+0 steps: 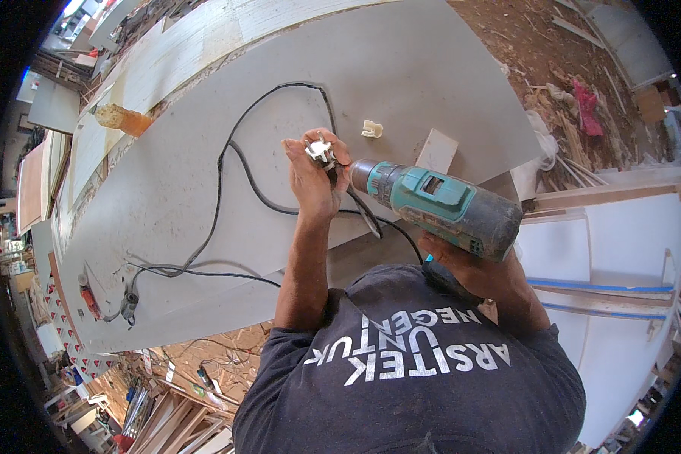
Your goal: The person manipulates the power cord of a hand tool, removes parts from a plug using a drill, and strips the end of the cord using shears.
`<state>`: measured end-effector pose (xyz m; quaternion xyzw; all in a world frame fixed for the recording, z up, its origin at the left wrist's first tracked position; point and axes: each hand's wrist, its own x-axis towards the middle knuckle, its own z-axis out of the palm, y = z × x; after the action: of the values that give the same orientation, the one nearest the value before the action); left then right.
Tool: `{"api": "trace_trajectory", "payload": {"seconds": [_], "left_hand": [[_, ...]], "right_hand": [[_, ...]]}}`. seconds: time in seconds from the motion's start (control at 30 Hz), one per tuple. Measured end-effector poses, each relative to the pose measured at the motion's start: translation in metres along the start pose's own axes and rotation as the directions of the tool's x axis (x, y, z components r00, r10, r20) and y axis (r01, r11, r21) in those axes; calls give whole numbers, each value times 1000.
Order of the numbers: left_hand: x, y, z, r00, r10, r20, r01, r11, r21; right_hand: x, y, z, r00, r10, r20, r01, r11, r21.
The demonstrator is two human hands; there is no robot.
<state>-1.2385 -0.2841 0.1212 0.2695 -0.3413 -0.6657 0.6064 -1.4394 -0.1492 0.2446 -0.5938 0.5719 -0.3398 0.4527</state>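
Note:
My left hand (310, 181) grips a power plug (319, 150), white on top with metal pins and dark lower down, held up over the grey panel (166, 189). My right hand (452, 256) holds a teal and black cordless drill (446, 208), its grip mostly hidden under the body. The chuck end is right beside the plug; whether they touch I cannot tell. A small white plastic piece (371, 129) lies on the panel above the drill, near a pale offcut (436, 151). A black cable (234, 144) loops around my left hand across the panel.
A bottle of amber stuff (122, 119) lies at upper left. A red-handled tool (89, 296) and a dark cable fitting (129, 306) rest at lower left. White boards (598, 356) stand at right. Wood scraps (185, 424) and debris cover the floor below and at upper right.

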Motion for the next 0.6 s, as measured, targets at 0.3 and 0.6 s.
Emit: {"api": "trace_trajectory", "payload": {"seconds": [0.3,0.6], "left_hand": [[1,-2,-5,999,12,35,-12,1000,-5],[2,-5,-5,998,-63,2,62,993,-102]], "right_hand": [[3,8,-2,998,-62,2,61,995,78],[5,12,-2,997,-62,-36,67,987,148]]}}
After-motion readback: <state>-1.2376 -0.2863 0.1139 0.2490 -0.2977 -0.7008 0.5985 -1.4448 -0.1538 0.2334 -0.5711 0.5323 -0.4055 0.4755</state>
